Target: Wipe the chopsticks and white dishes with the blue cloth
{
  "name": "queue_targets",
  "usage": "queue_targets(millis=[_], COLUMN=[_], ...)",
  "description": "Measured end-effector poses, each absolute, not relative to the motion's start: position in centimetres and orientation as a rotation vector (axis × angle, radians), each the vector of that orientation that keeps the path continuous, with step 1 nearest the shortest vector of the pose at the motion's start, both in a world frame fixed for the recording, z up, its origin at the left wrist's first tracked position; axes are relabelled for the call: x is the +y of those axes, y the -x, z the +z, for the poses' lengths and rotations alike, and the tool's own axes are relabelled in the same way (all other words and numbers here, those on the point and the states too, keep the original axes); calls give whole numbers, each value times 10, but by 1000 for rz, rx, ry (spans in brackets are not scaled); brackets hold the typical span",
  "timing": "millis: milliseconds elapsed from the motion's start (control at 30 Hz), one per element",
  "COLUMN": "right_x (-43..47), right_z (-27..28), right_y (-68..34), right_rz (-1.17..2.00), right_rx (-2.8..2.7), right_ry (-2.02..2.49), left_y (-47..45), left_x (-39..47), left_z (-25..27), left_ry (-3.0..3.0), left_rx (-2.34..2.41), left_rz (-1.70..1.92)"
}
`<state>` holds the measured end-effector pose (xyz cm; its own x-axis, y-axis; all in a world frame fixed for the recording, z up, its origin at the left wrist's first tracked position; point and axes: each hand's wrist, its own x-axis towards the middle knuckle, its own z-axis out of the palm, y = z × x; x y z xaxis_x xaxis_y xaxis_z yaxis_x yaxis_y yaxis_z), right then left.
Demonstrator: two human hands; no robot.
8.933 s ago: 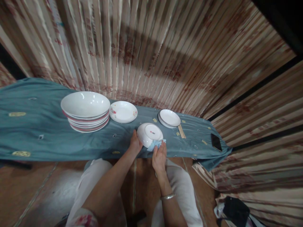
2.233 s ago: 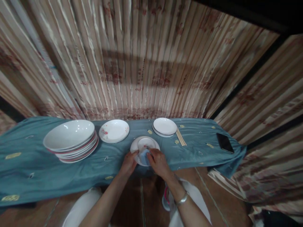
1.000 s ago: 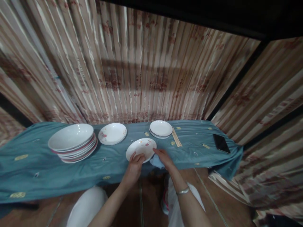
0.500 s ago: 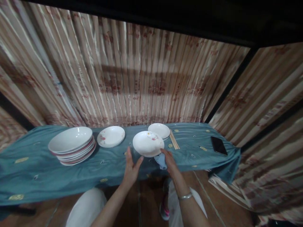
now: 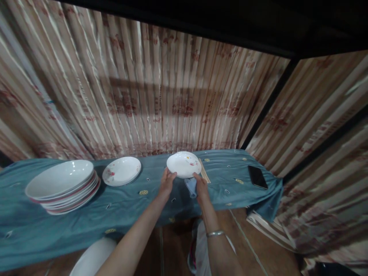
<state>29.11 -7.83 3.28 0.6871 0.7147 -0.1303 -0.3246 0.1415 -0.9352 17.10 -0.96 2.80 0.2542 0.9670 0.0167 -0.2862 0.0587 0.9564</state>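
Observation:
A white plate with small red and yellow flowers (image 5: 183, 165) is between my two hands near the back of the cloth-covered table. My left hand (image 5: 166, 181) grips its near left rim, thumb on top. At the near right rim my right hand (image 5: 201, 185) holds the plate and also a light blue cloth (image 5: 191, 187), which hangs below it. The plate covers the spot where another white plate stood, so that one is hidden. To the left lies a small stack of flowered plates (image 5: 122, 171).
A tall stack of large white dishes with red rims (image 5: 61, 182) stands at the left. Wooden chopsticks (image 5: 204, 171) lie right of the held plate, and a black phone (image 5: 257, 176) is farther right. A teal tablecloth (image 5: 129, 207) covers the table; a patterned curtain (image 5: 161, 88) hangs behind.
The plate has moved back and right, over the other white plate. My left hand has closed on its left rim. The view has shifted slightly to the right.

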Motion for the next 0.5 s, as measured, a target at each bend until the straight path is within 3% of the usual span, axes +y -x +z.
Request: queue_targets(millis=[500], right_x=[-50], right_z=[21], right_y=[-305], right_rz=[795], right_rx=[-315], right_ry=[1256], left_y=[-190], left_x=[40], left_z=[14], left_ry=[-1067], left_rx=[856], left_rz=[1165])
